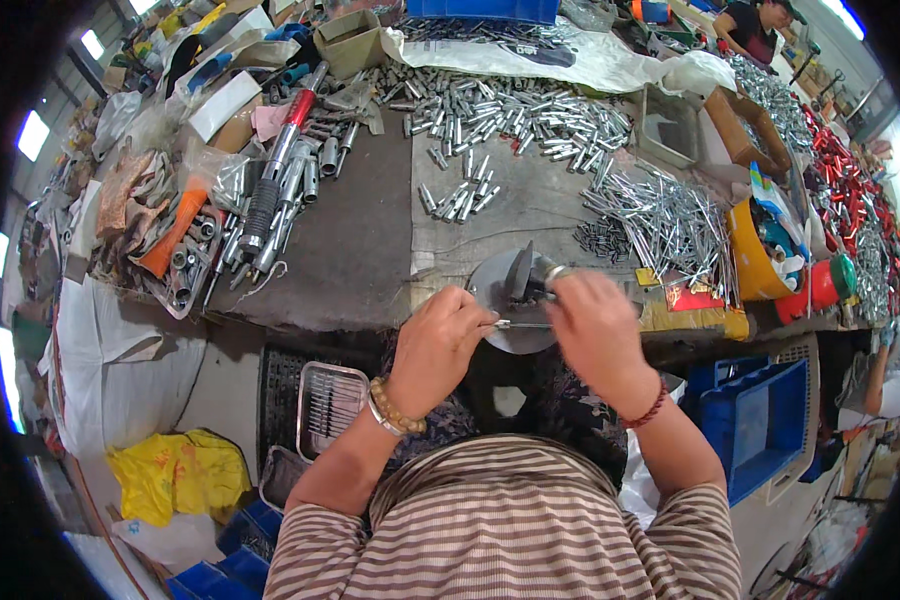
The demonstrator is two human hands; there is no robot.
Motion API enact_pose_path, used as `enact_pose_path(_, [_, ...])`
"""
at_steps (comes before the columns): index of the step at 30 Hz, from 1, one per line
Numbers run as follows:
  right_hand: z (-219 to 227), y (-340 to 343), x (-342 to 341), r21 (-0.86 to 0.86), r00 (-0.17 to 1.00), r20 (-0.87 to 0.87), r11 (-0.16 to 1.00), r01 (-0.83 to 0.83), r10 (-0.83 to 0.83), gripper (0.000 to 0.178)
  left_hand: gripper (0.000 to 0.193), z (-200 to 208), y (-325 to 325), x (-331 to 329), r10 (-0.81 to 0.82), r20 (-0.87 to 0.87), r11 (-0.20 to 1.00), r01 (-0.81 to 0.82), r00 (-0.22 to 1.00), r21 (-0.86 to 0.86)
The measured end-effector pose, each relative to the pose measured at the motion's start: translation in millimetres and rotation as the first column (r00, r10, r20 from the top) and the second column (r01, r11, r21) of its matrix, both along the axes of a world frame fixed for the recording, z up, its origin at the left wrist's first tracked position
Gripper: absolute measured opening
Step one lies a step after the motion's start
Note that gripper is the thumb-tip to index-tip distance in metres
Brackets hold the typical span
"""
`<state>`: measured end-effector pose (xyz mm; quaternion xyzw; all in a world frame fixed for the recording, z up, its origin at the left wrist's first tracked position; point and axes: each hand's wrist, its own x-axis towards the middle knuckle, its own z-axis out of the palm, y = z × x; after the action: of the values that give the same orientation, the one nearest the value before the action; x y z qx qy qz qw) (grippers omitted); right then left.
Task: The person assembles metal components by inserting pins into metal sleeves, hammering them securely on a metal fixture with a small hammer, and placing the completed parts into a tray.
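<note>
A thin metal rod lies level in front of me, just above the near edge of a round metal plate. My left hand pinches the silvery fitting at its left end between thumb and fingers. At the rod's right end, my right hand is closed around it, slightly blurred, its fingertips partly hidden. Just behind the hands, a dark upright metal piece stands on the plate, close to my right fingers. Beyond it, several loose silvery metal sleeves lie on the dark worktop.
Silvery sleeves are heaped at the back, thin rods at the right. A yellow container stands at the right edge. Tools and rags crowd the left. Below are a blue crate and a metal tray. Another person is at far right.
</note>
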<state>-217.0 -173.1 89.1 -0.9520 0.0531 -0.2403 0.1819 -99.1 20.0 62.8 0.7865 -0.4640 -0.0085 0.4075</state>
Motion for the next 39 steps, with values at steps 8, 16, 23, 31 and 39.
enact_pose_path(8, [1,-21,-28,0.083,0.990,-0.124,0.993,0.079,-0.068,0.027,0.012,-2,-1,3,-0.012,-0.025,1.000,0.012,1.000,-0.001])
enact_pose_path(16, [-5,10,-56,-0.030,0.993,0.112,0.999,-0.035,0.038,0.013,0.014,-7,-1,5,-0.044,-0.027,0.998,0.042,0.999,-0.050])
enact_pose_path(23, [-1,9,-43,0.170,0.999,0.023,0.985,0.031,-0.035,0.022,0.012,-5,-1,8,-0.065,-0.028,0.996,0.063,0.997,-0.064])
enact_pose_path(31, [11,10,-28,-0.079,0.975,-0.220,0.997,-0.013,-0.005,0.019,0.013,-11,4,4,-0.030,-0.037,0.999,0.028,0.999,-0.039])
enact_pose_path(39, [-1,28,-43,0.501,0.910,-0.395,0.860,0.099,0.125,0.025,0.025,-20,8,-16,0.138,0.036,0.966,-0.127,0.990,-0.224])
